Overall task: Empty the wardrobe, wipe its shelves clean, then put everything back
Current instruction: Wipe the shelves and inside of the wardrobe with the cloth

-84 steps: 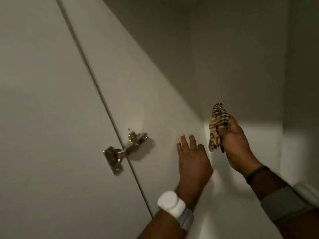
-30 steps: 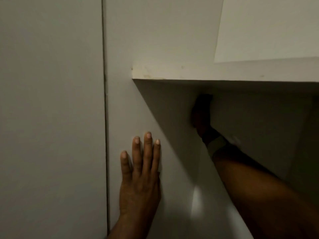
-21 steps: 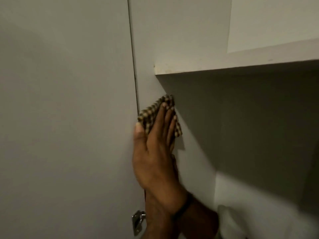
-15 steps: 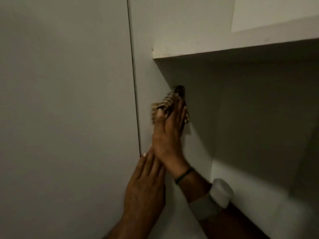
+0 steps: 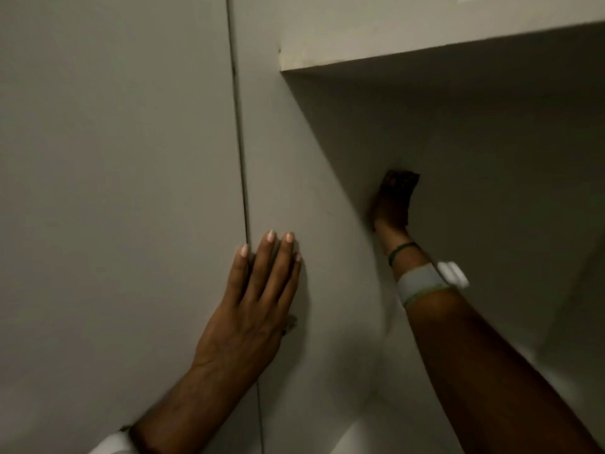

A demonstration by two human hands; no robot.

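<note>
The space under the shelf (image 5: 393, 37) at 1 o'clock holds nothing, so emptying looks done here. Wiping looks like the step now (putting things back comes later). The left hand (image 5: 258, 296), at 7 o'clock, lies flat, fingers straight, on the pale wardrobe wall (image 5: 294, 158). The right hand (image 5: 391, 211), near 3 o'clock, has a dark cloth (image 5: 401, 181) against the shadowy corner; I cannot tell if its fingers curl.

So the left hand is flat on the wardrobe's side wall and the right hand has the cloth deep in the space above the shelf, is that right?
No. The head view shows the right hand with the cloth deep in the space below the shelf, not above it. The left hand is flat on the wardrobe's side wall, as said.
</note>
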